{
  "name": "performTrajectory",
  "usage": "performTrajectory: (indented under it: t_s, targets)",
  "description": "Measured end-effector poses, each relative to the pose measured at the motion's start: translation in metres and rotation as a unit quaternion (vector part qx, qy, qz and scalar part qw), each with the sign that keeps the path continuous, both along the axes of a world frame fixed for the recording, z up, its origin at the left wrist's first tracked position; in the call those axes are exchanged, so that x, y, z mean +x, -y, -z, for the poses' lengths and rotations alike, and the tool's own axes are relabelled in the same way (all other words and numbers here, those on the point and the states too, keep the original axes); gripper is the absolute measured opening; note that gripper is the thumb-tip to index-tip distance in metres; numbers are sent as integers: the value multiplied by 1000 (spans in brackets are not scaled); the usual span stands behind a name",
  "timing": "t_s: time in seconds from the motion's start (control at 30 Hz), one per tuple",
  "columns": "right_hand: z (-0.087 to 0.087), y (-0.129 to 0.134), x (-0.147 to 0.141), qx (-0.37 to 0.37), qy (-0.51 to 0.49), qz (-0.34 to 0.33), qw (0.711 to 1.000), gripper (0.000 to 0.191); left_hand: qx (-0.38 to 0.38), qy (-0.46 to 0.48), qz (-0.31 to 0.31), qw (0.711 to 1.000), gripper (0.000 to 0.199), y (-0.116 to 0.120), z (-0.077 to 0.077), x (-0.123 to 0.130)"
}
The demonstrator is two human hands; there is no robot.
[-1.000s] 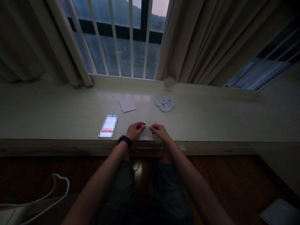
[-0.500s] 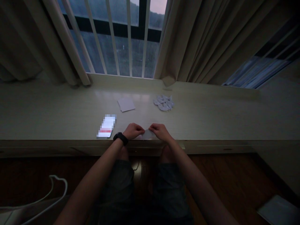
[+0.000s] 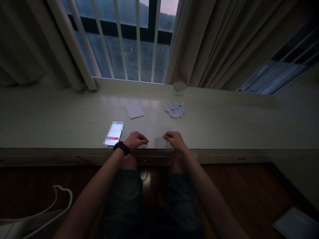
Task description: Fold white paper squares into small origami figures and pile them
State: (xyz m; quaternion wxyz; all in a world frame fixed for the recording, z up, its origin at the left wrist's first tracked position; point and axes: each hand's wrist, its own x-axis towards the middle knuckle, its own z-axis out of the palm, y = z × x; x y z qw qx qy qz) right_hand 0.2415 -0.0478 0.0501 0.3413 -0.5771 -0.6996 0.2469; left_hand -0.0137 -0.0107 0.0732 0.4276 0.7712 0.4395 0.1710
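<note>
My right hand (image 3: 173,138) pinches the upper right corner of a small grey, thin square sheet (image 3: 160,142) near the ledge's front edge. My left hand (image 3: 136,139), wearing a black watch, is a little to the left of that sheet and apart from it. Its fingertips are pressed together, and whether anything small is between them cannot be made out. Beyond the hands lie a short stack of pale square sheets (image 3: 135,110) and a heap of crumpled whitish pieces (image 3: 174,109).
A phone (image 3: 114,133) with a lit, blurred screen lies left of my left hand on the pale ledge (image 3: 224,122). Curtains (image 3: 199,43) and a barred window (image 3: 127,49) stand behind. A white curved frame (image 3: 71,196) is low on the left.
My left hand has moved left, away from the grey sheet it was touching. My right hand has shifted slightly right with the sheet, which now shows more of its surface.
</note>
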Motion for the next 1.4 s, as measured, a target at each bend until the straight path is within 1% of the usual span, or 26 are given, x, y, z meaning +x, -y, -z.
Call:
performTrajectory:
  t_s: [0.07, 0.13, 0.2, 0.23, 0.3, 0.33, 0.43, 0.5, 0.6, 0.7, 0.77, 0.83, 0.93, 1.0, 1.07, 1.1, 1.17, 1.23, 1.27, 1.33, 1.37, 1.4]
  targets:
    - [2, -2, 8, 13, 1, 34, 999, 23, 17, -1, -26, 1000, 21, -1, 1, -4]
    - [3, -4, 10, 17, -1, 29, 999, 24, 48, 1, -43, 998, 26, 0, 1, -2]
    - [3, -4, 6, 11, -11, 9, 1000, 24, 75, 5, -49, 996, 34, 2, 2, 6]
    - [3, -4, 2, 7, -20, 1, 1000, 24, 80, 15, -40, 996, 36, 3, 2, 11]
    - [2, -3, -5, 2, -38, -6, 999, 25, 97, 34, -23, 994, 33, 4, 4, 20]
    - [2, -2, -8, -1, -44, -8, 999, 25, 106, 35, -25, 993, 31, 4, 6, 24]
    - [1, 0, -12, -13, -61, -28, 998, 24, 135, 20, -32, 990, 27, 3, 10, 28]
    - [-1, 1, -13, -22, -74, -60, 995, 24, 149, 7, -24, 988, 26, 4, 12, 29]
    - [-8, 2, -18, -40, -58, -101, 992, 23, 160, -5, -3, 987, 24, 6, 12, 30]
    - [-15, 2, -24, -63, -23, -114, 991, 23, 161, -8, 1, 987, 24, 9, 11, 33]
    - [-19, 2, -26, -75, -23, -122, 989, 24, 154, 3, -3, 988, 23, 10, 10, 33]
    - [-21, 3, -22, -86, -33, -134, 987, 25, 144, 18, -11, 989, 22, 9, 10, 30]
    - [-17, 5, -6, -105, -28, -143, 984, 24, 143, 20, -36, 989, 21, 5, 11, 17]
    - [-11, 5, 8, -105, 2, -124, 987, 20, 155, 8, -75, 985, 21, 2, 12, 8]
    - [-4, 5, 18, -92, 11, -83, 992, 19, 158, 9, -120, 980, 22, 0, 13, 2]
    - [0, 5, 20, -86, -8, -65, 994, 20, 149, 19, -139, 979, 22, 0, 15, 2]
    - [7, 4, 15, -96, -95, -36, 990, 29, 110, 61, -168, 978, 24, 2, 18, 6]
    - [14, 2, 2, -140, -223, 1, 965, 42, 67, 120, -175, 975, 28, 5, 21, 13]
    - [17, 0, -6, -167, -284, 16, 944, 48, 70, 139, -169, 973, 28, 8, 23, 17]
    - [23, -2, -22, -193, -389, 34, 900, 53, 116, 135, -135, 975, 24, 12, 25, 22]
    - [26, -3, -28, -192, -419, 43, 887, 51, 141, 126, -117, 975, 21, 14, 26, 24]
    - [28, -5, -32, -181, -435, 56, 880, 48, 160, 119, -102, 975, 19, 15, 28, 25]
